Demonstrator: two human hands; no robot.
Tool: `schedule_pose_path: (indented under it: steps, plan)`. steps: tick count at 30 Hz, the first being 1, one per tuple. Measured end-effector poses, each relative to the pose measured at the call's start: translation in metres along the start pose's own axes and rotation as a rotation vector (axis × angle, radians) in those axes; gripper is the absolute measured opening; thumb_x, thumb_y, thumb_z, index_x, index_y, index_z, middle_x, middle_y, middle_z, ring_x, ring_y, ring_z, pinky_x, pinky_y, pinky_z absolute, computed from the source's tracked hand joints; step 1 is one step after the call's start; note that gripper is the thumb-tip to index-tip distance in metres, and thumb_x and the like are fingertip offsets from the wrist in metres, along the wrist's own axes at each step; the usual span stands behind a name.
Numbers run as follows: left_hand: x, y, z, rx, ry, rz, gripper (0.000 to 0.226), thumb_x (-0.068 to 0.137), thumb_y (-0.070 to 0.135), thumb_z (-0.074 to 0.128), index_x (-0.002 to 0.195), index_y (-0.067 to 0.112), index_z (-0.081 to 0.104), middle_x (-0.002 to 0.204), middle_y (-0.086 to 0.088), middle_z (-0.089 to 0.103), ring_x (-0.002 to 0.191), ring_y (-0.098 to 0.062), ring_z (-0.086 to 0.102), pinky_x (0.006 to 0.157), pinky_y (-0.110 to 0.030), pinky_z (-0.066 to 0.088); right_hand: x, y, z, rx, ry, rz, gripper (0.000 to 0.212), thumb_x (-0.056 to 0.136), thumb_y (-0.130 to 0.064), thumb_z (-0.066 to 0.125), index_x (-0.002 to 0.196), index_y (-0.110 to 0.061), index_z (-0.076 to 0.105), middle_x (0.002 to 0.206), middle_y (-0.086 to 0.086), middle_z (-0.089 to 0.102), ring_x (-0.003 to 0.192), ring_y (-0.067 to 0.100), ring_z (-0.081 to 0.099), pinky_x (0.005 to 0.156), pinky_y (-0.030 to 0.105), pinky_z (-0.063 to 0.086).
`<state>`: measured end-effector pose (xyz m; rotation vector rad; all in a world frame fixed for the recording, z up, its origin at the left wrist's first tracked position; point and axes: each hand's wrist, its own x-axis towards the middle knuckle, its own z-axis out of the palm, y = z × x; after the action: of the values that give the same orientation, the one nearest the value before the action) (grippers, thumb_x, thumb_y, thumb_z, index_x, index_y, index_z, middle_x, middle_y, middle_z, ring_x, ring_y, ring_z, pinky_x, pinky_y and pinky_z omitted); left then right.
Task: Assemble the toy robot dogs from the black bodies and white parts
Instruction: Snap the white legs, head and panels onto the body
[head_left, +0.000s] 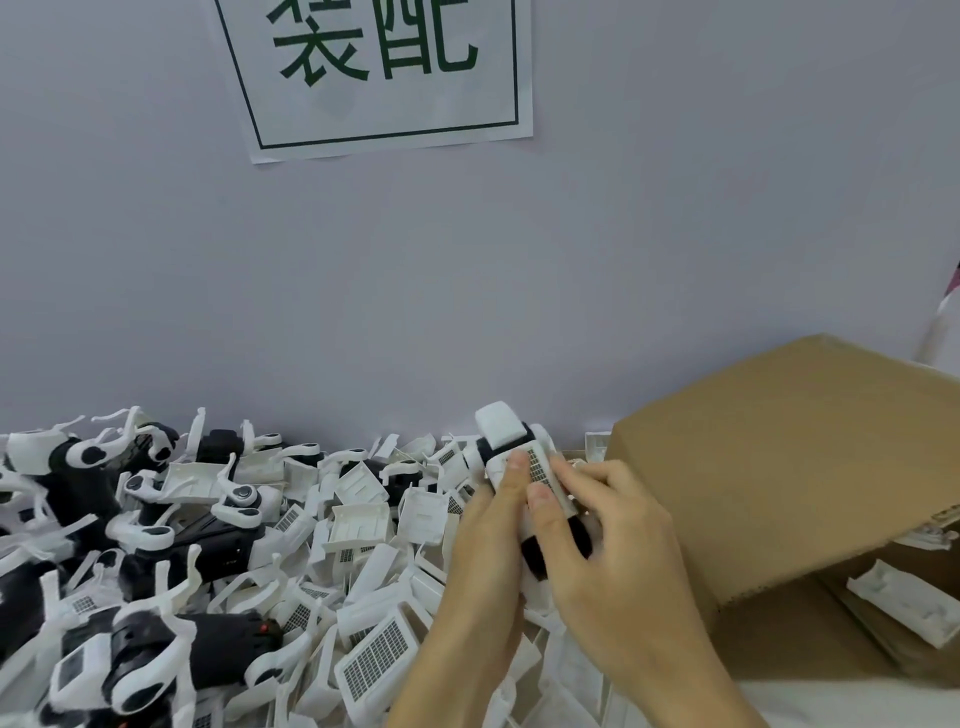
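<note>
Head view. Toy robot dog (524, 467), black body with white parts, held at centre, just right of the midline, its white head end pointing to 12 o'clock above the pile. A white grille panel lies along its upper face.

Left hand (488, 561) — comes up from 6 o'clock, fingers wrapped round the dog's left side, thumb pressed flat on the panel's near edge.

Right hand (613, 545) — enters from 5 o'clock, fingers curled round the dog's right side and black rear part, thumb tip set on the grille panel, just beside the left thumb.

Heap of loose white parts (363, 519) — fills the surface from 9 o'clock to the hands; grille plates, shells and curved leg pieces mixed together.

Black bodies (218, 644), several with white legs fitted, lie at 8 to 9 o'clock among the white parts.

Cardboard box (779, 467) at 3 o'clock, touching the pile's edge, open on its near side; a white part (914, 603) lies inside at 4 o'clock.

Paper sign (379, 78) with green characters on the pale wall at 12 o'clock.
</note>
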<state>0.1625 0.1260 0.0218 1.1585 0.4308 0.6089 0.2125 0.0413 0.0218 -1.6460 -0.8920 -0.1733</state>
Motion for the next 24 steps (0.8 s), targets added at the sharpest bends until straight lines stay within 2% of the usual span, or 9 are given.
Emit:
schedule_pose_path:
  steps: [2, 4, 7, 9, 11, 13, 19, 22, 24]
  plan:
    - [0.001, 0.003, -0.004, 0.006, 0.023, 0.032, 0.056, 0.086, 0.049, 0.060, 0.124, 0.009, 0.068, 0.114, -0.018, 0.074, 0.108, -0.034, 0.072, 0.097, -0.049, 0.056, 0.004, 0.003, -0.006, 0.083, 0.006, 0.078, 0.031, 0.091, -0.068, 0.047, 0.083, -0.049, 0.070, 0.092, -0.019, 0.066, 0.091, 0.001, 0.064, 0.082, 0.028, 0.053]
    - [0.003, 0.005, -0.009, 0.023, -0.009, 0.085, 0.045, 0.084, 0.045, 0.067, 0.118, 0.016, 0.073, 0.114, -0.014, 0.075, 0.110, -0.032, 0.071, 0.104, -0.056, 0.051, 0.008, 0.005, -0.014, 0.080, -0.046, 0.177, 0.050, 0.081, -0.073, 0.044, 0.088, -0.035, 0.076, 0.091, -0.016, 0.071, 0.091, 0.002, 0.066, 0.085, 0.034, 0.055]
    - [0.002, 0.004, -0.010, 0.091, -0.119, 0.126, 0.036, 0.086, 0.045, 0.069, 0.110, 0.020, 0.077, 0.108, -0.014, 0.076, 0.104, -0.032, 0.072, 0.092, -0.052, 0.057, 0.010, 0.003, -0.018, 0.396, -0.227, 0.316, 0.052, 0.086, -0.064, 0.049, 0.092, -0.023, 0.081, 0.092, -0.001, 0.079, 0.091, 0.015, 0.075, 0.085, 0.039, 0.060]
    - [0.001, 0.002, -0.008, 0.087, -0.143, 0.136, 0.040, 0.083, 0.050, 0.065, 0.107, 0.021, 0.078, 0.105, -0.013, 0.076, 0.098, -0.028, 0.074, 0.080, -0.041, 0.059, 0.009, 0.000, -0.016, 0.583, -0.227, 0.370, 0.047, 0.084, -0.057, 0.054, 0.093, -0.020, 0.081, 0.093, 0.006, 0.079, 0.090, 0.022, 0.076, 0.077, 0.038, 0.063]
    - [0.000, 0.000, -0.003, 0.092, -0.123, 0.172, 0.040, 0.083, 0.056, 0.061, 0.103, 0.026, 0.080, 0.103, -0.009, 0.078, 0.096, -0.024, 0.075, 0.077, -0.038, 0.060, 0.008, -0.002, -0.014, 0.692, -0.195, 0.394, 0.046, 0.082, -0.054, 0.058, 0.094, -0.016, 0.081, 0.094, 0.011, 0.079, 0.091, 0.026, 0.077, 0.070, 0.035, 0.063]
    - [-0.001, -0.002, 0.003, 0.120, -0.070, 0.216, 0.037, 0.083, 0.059, 0.059, 0.093, 0.032, 0.081, 0.097, -0.004, 0.079, 0.092, -0.020, 0.076, 0.078, -0.038, 0.061, 0.007, -0.004, -0.012, 0.704, -0.176, 0.399, 0.050, 0.079, -0.056, 0.061, 0.093, -0.013, 0.081, 0.093, 0.013, 0.078, 0.090, 0.027, 0.077, 0.067, 0.032, 0.062]
    - [-0.002, -0.003, 0.008, 0.087, -0.015, 0.215, 0.038, 0.081, 0.051, 0.064, 0.082, 0.017, 0.080, 0.084, -0.010, 0.077, 0.078, -0.021, 0.075, 0.069, -0.036, 0.058, 0.004, -0.005, -0.001, 0.663, -0.034, 0.474, 0.043, 0.084, -0.050, 0.062, 0.080, -0.011, 0.081, 0.084, 0.016, 0.077, 0.084, 0.036, 0.075, 0.058, 0.032, 0.061]
    - [-0.003, -0.005, 0.013, 0.141, -0.023, 0.206, 0.031, 0.096, 0.044, 0.059, 0.079, 0.028, 0.080, 0.080, -0.002, 0.078, 0.075, -0.014, 0.075, 0.069, -0.034, 0.057, 0.004, -0.004, 0.001, 0.642, -0.004, 0.494, 0.039, 0.094, -0.043, 0.062, 0.076, -0.015, 0.081, 0.080, 0.012, 0.077, 0.083, 0.031, 0.075, 0.060, 0.032, 0.060]
    - [-0.003, -0.006, 0.014, 0.153, -0.042, 0.180, 0.032, 0.097, 0.048, 0.057, 0.083, 0.030, 0.079, 0.084, -0.001, 0.078, 0.079, -0.013, 0.075, 0.069, -0.029, 0.058, 0.006, -0.002, -0.001, 0.634, -0.005, 0.500, 0.041, 0.094, -0.047, 0.060, 0.078, -0.015, 0.081, 0.080, 0.009, 0.078, 0.082, 0.028, 0.076, 0.062, 0.032, 0.059]
